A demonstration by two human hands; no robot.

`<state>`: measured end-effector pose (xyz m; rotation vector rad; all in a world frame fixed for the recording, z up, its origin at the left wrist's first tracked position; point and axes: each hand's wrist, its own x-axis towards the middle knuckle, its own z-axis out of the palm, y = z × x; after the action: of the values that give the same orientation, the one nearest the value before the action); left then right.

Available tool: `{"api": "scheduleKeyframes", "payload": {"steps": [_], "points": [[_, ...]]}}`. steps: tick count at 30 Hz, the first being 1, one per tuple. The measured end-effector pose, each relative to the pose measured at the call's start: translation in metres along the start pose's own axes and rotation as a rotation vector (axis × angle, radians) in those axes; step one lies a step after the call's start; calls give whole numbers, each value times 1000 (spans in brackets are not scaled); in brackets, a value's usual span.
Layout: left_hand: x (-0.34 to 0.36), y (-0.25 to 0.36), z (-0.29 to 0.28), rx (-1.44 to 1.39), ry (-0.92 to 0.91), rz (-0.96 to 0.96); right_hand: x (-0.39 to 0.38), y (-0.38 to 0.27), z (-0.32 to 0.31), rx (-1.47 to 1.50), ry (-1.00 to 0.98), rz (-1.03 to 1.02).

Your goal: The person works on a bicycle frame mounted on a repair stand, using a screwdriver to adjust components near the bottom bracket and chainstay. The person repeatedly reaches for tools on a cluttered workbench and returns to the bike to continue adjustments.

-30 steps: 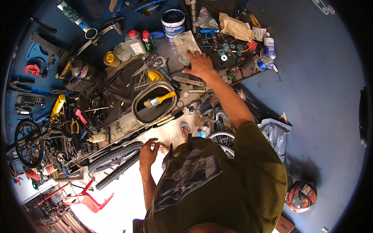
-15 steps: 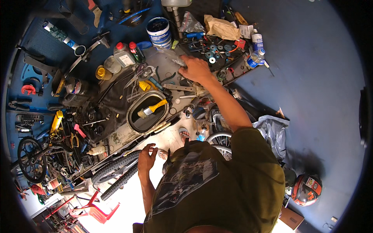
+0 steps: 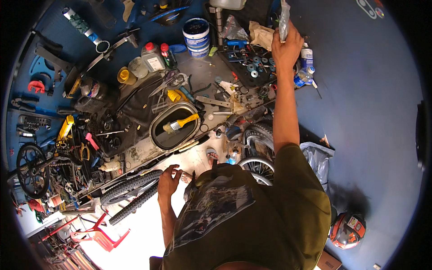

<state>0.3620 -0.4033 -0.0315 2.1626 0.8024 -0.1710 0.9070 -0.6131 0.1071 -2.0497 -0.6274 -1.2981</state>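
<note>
My right hand (image 3: 287, 48) is raised over the back right of the cluttered workbench, closed on a crumpled translucent plastic bag (image 3: 283, 18) that sticks up above it. Beside it lie brown paper (image 3: 260, 35), a black mat with washers and small tools (image 3: 245, 72), and bottles (image 3: 306, 57). My left hand (image 3: 169, 180) hangs low beside my body, fingers apart and slightly curled, holding nothing, near bicycle tyres (image 3: 135, 189). A yellow-handled paintbrush (image 3: 184, 121) rests in an oval metal pan (image 3: 154, 134) on the bench.
A tool board (image 3: 49, 90) and a paint tub (image 3: 196, 45) line the back. Bicycle wheels (image 3: 256, 166) are below the bench, a grey plastic bag (image 3: 317, 166) beside them. A red chair (image 3: 101, 234) is behind at lower left, a helmet (image 3: 347, 229) at lower right.
My right hand has lifted the plastic bag off the bench and carried it up and to the right, exposing small parts where it lay. My left hand has barely moved.
</note>
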Motion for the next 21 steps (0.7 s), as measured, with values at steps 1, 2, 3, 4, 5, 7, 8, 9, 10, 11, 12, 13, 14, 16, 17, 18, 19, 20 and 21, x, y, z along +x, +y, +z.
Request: {"api": "scheduleKeyframes", "payload": {"steps": [1, 2, 3, 4, 5, 7, 8, 9, 10, 11, 12, 13, 14, 16, 17, 18, 19, 20, 21], "points": [[2, 3, 0, 3, 0, 6, -8, 4, 8, -2, -53, 4], [2, 5, 0, -6, -8, -24, -20, 7, 18, 0, -108, 9], [1, 1, 2, -13, -17, -37, -30, 5, 26, 3, -161, 13], [0, -4, 4, -21, -26, -49, -41, 2, 34, 64, -227, -16], [-1, -7, 5, -30, -33, -60, -56, 6, 46, -35, -461, 5], [-8, -6, 3, -18, -23, -46, -79, -9, 60, -354, -1017, 22], [-15, -5, 1, -17, -5, -56, -80, -15, 62, -307, -1115, 88], [-19, -2, -3, -48, -6, -54, -76, -18, 61, -245, -1213, 139], [-26, 0, -5, -46, 11, -66, -72, -34, 53, -267, -1144, 117], [-32, -10, -3, -115, 28, -60, -66, -39, 51, -341, -1161, 59], [-35, -26, 5, -148, 16, -119, -60, -40, 47, -421, -1172, 7], [-34, -35, 6, -131, -46, -126, -55, -39, 42, -505, -1185, -46], [-39, -21, -3, 8, -9, -134, -64, -22, 32, -502, -915, -191], [-55, -42, -6, 38, 6, -163, -56, -40, 10, -279, -900, -153], [-70, -47, -3, 11, 23, -219, -41, -98, -15, -246, -1019, -79], [-80, -51, -6, 12, 36, -237, -41, -136, -35, -134, -1013, -119], [-89, -55, -9, 17, 40, -243, -46, -170, -47, -32, -1004, -148], [-102, -60, -10, -11, 81, -269, -59, -206, -51, 176, -1025, -172], [-112, -66, -12, -41, 112, -277, -74, -239, -59, 365, -1038, -192]]}}
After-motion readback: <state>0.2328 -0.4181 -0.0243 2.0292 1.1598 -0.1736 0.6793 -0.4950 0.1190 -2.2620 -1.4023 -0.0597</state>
